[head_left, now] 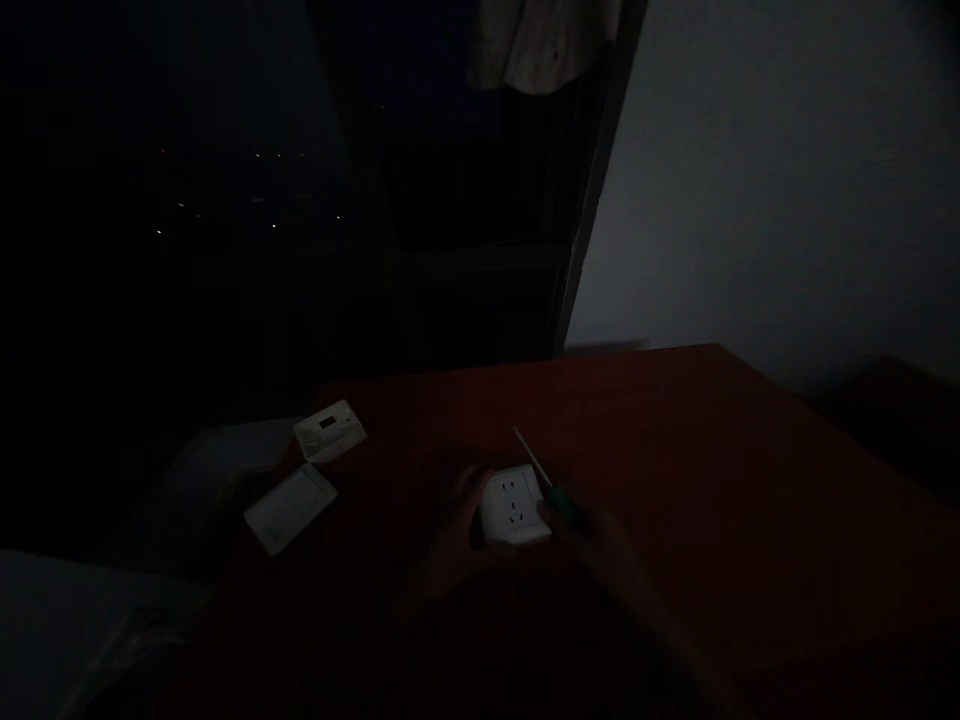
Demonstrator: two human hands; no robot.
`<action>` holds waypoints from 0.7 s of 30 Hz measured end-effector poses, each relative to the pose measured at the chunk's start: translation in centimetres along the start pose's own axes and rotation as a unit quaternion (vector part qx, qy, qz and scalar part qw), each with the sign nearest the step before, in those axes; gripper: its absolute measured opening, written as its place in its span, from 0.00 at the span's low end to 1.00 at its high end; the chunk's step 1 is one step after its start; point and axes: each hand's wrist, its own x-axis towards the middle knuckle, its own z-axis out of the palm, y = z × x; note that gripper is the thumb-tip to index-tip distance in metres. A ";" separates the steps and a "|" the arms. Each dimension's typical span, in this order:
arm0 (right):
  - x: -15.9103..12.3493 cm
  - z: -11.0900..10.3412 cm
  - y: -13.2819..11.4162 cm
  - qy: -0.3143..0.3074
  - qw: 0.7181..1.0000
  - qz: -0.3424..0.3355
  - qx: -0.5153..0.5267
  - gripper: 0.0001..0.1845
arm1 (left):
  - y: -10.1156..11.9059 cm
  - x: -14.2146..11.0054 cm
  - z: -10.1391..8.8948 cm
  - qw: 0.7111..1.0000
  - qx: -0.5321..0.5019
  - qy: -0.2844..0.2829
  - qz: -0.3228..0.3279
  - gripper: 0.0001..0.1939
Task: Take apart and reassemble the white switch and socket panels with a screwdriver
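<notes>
A white wall socket [513,505] with several slots in its face is just above or on the reddish-brown table [645,420]; the dark makes it hard to tell which. My left hand [454,545] grips it from the left, fingers over the far edge and thumb along the near edge. Closed around the green handle of a screwdriver [562,503] is my right hand [592,540], at the socket's right side. The screwdriver's thin metal shaft points away to the upper left, apart from the socket face. Fingertips of the right hand seem to touch the socket's right edge.
Two flat pale pieces lie at the table's left: a plate with a rectangular hole [330,432] and a plain rectangular panel [291,508]. Behind the table is a dark window [247,250] with a hanging cloth [551,45]. A pale wall [765,190] stands at right.
</notes>
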 end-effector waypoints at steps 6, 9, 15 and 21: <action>-0.4 0.7 0.1 0.023 0.999 0.026 -0.003 0.22 | -0.3 -0.7 0.4 0.999 0.024 0.018 -0.017 0.48; -0.5 0.8 0.0 0.030 0.999 0.036 0.003 0.23 | -0.2 -0.7 0.6 0.998 0.031 0.023 -0.044 0.46; 0.2 -0.4 -0.1 0.039 0.996 0.069 0.027 0.22 | 1.5 0.8 0.5 0.998 0.018 0.054 -0.021 0.45; 2.4 -5.7 0.3 0.097 0.987 0.118 0.036 0.23 | 4.6 7.0 3.2 0.996 -0.045 0.058 0.045 0.46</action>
